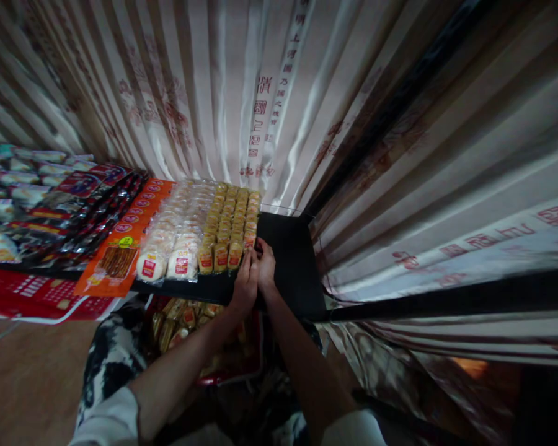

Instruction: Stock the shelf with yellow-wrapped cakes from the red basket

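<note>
Together, hands (246, 282) at red-labelled yellow packets (221, 254); curtain (235, 80) reads "上河圖"

Dimly lit, pale red-lettered curtains (223, 80) fill the upper frame; a dark bar (393, 110) slants across the upper right. Black tabletop (292, 260) shows at centre, brown floor (32, 371) lower left.

Snack packs (221, 255) on table (291, 266), curtain (232, 80) behind; basket (261, 350) below, wrapped pieces (188, 317) inside.

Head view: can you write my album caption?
Left hand and right hand meet by yellow snacks on a black shelf.
</note>
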The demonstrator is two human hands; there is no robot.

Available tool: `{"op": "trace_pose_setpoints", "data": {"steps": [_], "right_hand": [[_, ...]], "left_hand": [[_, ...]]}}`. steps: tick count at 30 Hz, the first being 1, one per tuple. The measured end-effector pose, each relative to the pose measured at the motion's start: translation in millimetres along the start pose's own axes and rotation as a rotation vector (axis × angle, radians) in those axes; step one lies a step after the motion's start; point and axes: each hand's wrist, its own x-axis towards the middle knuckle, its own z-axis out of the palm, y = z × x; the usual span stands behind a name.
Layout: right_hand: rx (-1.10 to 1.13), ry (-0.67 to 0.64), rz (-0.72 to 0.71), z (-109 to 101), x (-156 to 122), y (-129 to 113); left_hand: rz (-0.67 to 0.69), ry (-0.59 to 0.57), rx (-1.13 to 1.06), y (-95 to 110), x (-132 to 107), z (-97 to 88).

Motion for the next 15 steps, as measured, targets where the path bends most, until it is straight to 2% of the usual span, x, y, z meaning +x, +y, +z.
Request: {"op": "trace_pose_setpoints", "data": {"steps": [4, 7, 9, 12, 15], "right_hand": [[0.016, 0.069, -0.004, -7, -16, -9], [0.053, 0.124, -0.033, -19, -44, -20], [0.100, 0.135, -0.022, -27, -70, -27], [0.123, 0.073, -0.004, -36, -114, -30], [0.008, -0.113, 0.007, -31, -150, -22]], "left_hand": [[0.072, 0.022, 0.121, 7, -17, -11.0], [0.116, 0.032, 0.192, 5, -46, -25.6], [0.086, 0.033, 0.227, -3, -70, -37.3], [-0.018, -0.048, 0.283, -27, -102, -55.2], [-0.186, -0.074, 0.340, -54, -111, -71.6]]}}
